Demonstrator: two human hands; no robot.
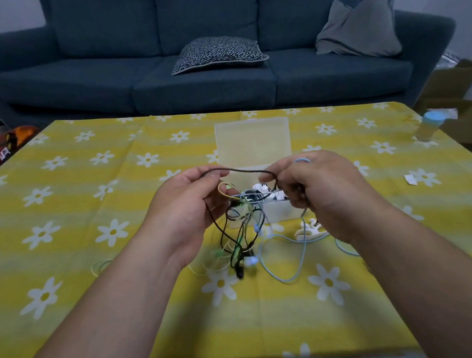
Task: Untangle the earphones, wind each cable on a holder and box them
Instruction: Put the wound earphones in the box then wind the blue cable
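While the left hand (185, 204) pinches black cable (245, 172), right hand (324, 191) seemingly grips it.

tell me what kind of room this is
Most likely a home living room: a blue sofa with a patterned cushion stands behind a table covered by a yellow daisy tablecloth.

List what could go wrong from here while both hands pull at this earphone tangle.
1. The left hand and right hand stretch the black cable between them; harder pulling may tighten the tangle hanging below.
2. That tangle hangs just in front of the open box; lifting could snag or tip it.
3. The blue cable trails past the white holder and might drag it.
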